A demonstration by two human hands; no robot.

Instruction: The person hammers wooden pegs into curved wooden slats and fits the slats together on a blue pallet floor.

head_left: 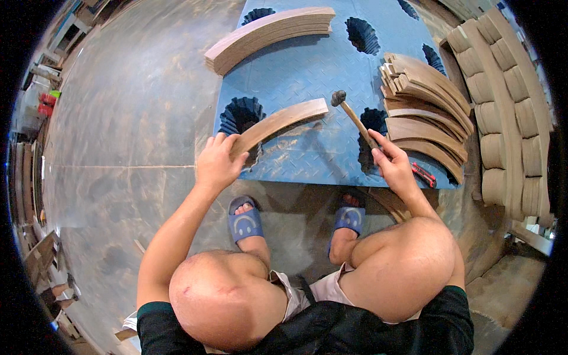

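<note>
My left hand [219, 163] grips the near end of a curved wooden slat [278, 123], which rests on a blue plastic pallet [296, 71] and arcs up to the right. In my right hand [391, 163] is a hammer [355, 121], its fingers closed round the wooden handle. The dark hammer head is raised just right of the slat's far end, apart from it. A red and black utility knife [423, 174] lies on the pallet beside my right hand. To the right, a loose pile of curved wooden slats [426, 112] sits on the pallet.
At the pallet's far left edge stands a neat stack of curved slats [272, 35]. Dark ribbed holes [362, 35] open in the pallet. Long rows of stacked curved wood [494, 118] stand at the right. My slippered feet [245, 222] are on the floor before the pallet.
</note>
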